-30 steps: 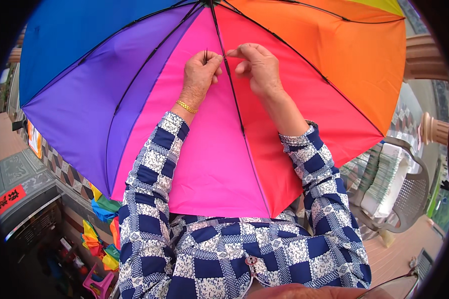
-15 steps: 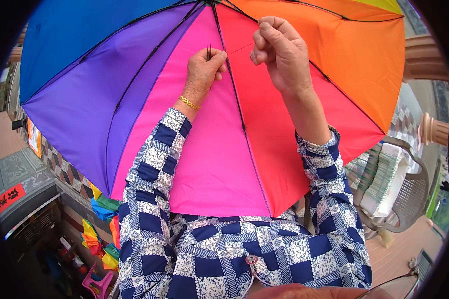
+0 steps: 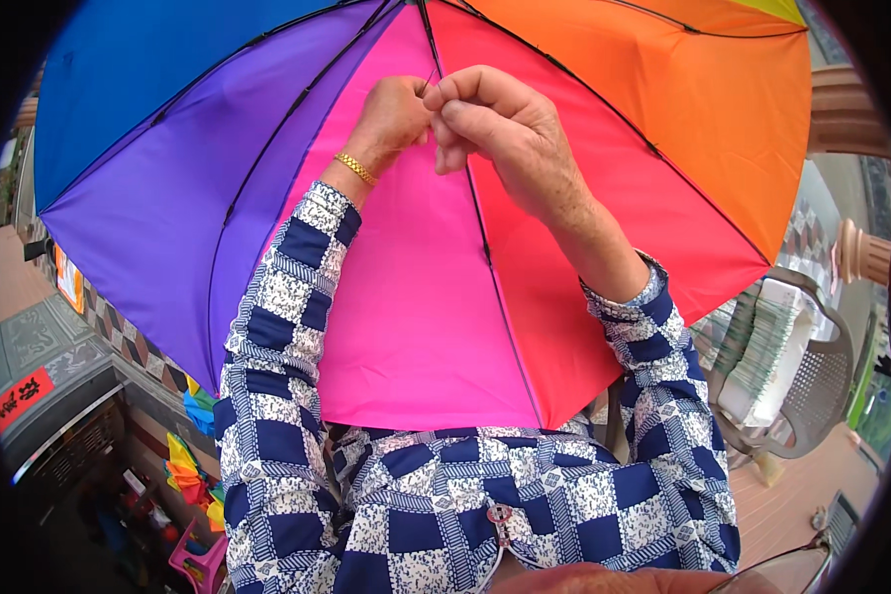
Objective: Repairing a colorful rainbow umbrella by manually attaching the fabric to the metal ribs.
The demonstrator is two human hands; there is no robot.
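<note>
An opened rainbow umbrella [image 3: 406,327] spreads inside-up across my lap, its pink and red panels nearest me. My left hand [image 3: 394,114], with a gold bracelet at the wrist, is closed over the pink panel beside a black rib [image 3: 475,203]. What it grips is hidden by the fingers. My right hand [image 3: 510,134] is pinched close to the left fingertips, in front of the rib. Something very thin shows near the meeting fingers, too fine to name.
At the right, a grey-brown plastic chair [image 3: 824,381] carries a white stack [image 3: 770,361]. Several colourful folded fabrics [image 3: 183,465] and a pink plastic stool [image 3: 200,562] are at the lower left. Stone pillars [image 3: 846,111] rise at the right edge.
My right hand has come left and down from over the red panel to the left fingertips. The left hand has turned slightly, and the dark points above its fist no longer show.
</note>
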